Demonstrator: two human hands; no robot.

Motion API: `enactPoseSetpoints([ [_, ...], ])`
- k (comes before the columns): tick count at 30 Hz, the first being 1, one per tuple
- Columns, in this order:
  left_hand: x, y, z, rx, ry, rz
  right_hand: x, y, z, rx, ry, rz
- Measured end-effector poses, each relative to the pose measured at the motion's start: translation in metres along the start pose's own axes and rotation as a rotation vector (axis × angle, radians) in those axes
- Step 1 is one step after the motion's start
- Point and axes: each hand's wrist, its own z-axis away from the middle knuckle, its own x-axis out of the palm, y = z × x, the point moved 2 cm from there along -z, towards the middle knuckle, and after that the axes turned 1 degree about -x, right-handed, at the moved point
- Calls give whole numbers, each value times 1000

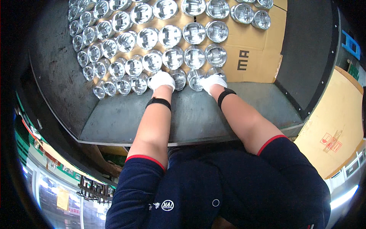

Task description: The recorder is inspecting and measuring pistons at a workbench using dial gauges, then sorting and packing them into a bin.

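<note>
Shiny metal pistons stand in rows on a brown cardboard sheet (251,49), their open, hollow ends mostly facing up. At the nearest row, my left hand (162,80) in a white glove is closed over a piston, which it almost entirely covers. My right hand (213,82), gloved the same way, reaches into that row with its fingers closed at the side of a piston (196,79). Another piston (216,71) stands just behind the right hand, partly covered. Between my hands is one more piston (178,79). The fingertips of my left hand are hidden.
A dark metal table (198,114) with raised side walls (309,42) surrounds the cardboard. Bare cardboard shows right of the rows. Outside the right wall lie a large tan board (331,122) and a blue plastic object (350,44). A black rack (93,189) appears at lower left.
</note>
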Motion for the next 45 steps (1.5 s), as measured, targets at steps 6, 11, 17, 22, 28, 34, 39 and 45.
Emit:
enactPoseSetpoints([
  [6,0,-13,7,161,-29,-38,6,12,-2,-89,195,6],
  [11,-53,-33,57,554,40,208,-13,24,4,-295,65,201],
  [17,-116,-147,228,617,403,810,-59,34,58,-469,185,291],
  [22,-42,-222,321,457,433,887,-84,70,83,-726,294,-23],
  [28,137,-241,406,297,300,1044,-101,76,99,-502,238,-36],
  [34,226,-223,489,6,467,1372,-129,-28,102,-707,204,362],
  [39,289,-172,544,-186,574,1494,-87,-138,159,-1133,205,584],
  [45,328,-125,576,-192,529,1451,-13,-140,220,-1242,128,726],
])
